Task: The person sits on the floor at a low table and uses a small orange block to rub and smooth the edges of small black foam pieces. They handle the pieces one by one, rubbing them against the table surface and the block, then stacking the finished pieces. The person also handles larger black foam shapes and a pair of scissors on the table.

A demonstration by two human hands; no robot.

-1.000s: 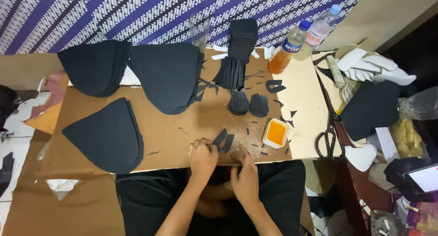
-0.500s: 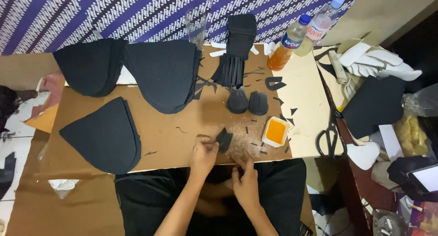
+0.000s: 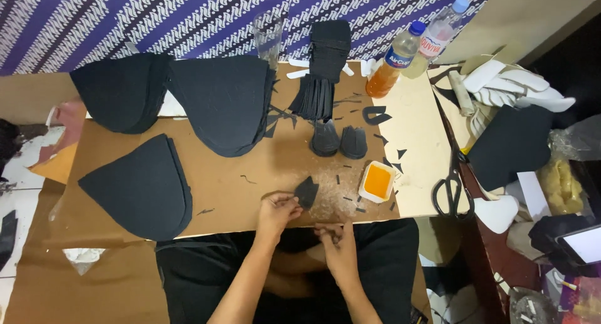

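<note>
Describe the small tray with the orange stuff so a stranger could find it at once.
Start at the brown cardboard worktop and go to its right end, left of the black scissors. The tray sits there among black scraps: small, white and square, holding something orange, the only bright thing on the cardboard.

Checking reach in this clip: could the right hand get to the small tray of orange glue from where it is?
Probably yes. The right hand sits at the table's near edge, and the orange glue tray lies just beyond it to the right, with only small black scraps on the brown board between.
</note>
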